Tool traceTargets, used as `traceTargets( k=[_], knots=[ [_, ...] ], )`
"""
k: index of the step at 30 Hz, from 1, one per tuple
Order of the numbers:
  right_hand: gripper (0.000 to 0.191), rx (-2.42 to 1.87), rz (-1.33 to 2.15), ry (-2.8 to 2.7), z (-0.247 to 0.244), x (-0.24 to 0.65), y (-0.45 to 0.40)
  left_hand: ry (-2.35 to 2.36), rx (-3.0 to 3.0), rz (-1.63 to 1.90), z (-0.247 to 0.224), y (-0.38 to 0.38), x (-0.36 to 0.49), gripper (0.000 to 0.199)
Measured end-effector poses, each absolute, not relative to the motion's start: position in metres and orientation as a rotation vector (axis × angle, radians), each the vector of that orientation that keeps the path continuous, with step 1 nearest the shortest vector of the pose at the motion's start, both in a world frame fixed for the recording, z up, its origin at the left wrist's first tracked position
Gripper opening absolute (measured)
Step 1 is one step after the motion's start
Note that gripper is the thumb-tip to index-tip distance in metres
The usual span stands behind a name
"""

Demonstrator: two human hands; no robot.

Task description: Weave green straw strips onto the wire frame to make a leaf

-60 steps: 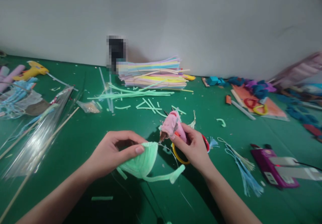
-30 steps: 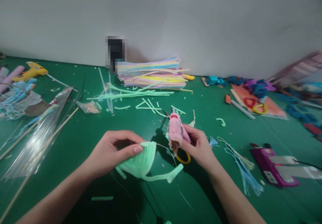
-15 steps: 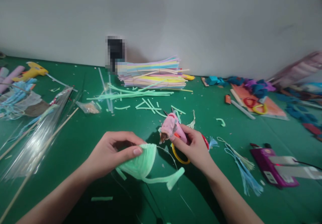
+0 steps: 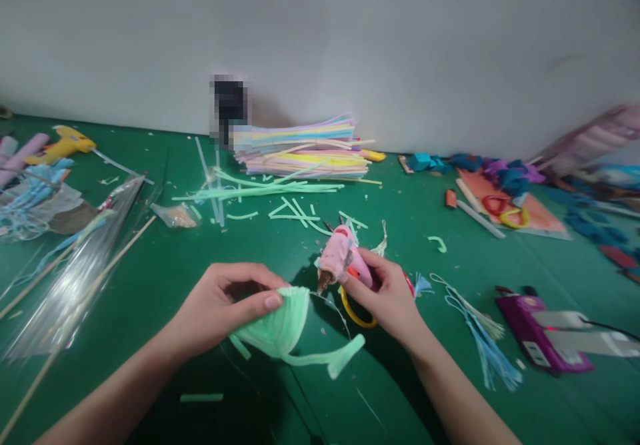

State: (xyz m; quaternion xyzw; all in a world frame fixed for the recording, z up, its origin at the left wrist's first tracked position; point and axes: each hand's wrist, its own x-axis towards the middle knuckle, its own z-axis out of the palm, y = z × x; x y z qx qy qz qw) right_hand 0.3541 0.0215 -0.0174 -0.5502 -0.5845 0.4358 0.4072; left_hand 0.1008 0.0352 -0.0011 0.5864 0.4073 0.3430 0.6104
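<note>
My left hand [image 4: 237,305] pinches a mint-green piece made of fuzzy strips [image 4: 283,318] between thumb and fingers. A green strip with a forked end trails from it to the right. Closed around a pink glue gun [image 4: 340,255] is my right hand [image 4: 387,292]. The gun's brownish nozzle points down and left, a little right of and above the green piece, apart from it. A thin clear strand runs from near the nozzle down to the right. Scissors with red and yellow handles [image 4: 357,312] lie under my right hand, partly hidden.
Bundled pastel pipe cleaners [image 4: 305,152] lie at the back, with loose green strips [image 4: 280,187] before them. A yellow glue gun [image 4: 67,144] and plastic sleeves [image 4: 85,278] are left. Blue tassels [image 4: 487,345], a purple device [image 4: 543,332] and an orange sheet [image 4: 545,215] are right.
The pink glue gun's nozzle has dipped slightly lower. Both hands keep their hold and have barely moved.
</note>
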Motion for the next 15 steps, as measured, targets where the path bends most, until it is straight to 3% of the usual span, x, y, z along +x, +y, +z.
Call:
traceTargets(
  k=[15],
  knots=[
    [0.018,-1.413,1.094,-1.467,-0.0181,0.3493,0.0223,0.923,1.339,0.785,-0.0012,0.0362,0.1013,0.004]
  ],
)
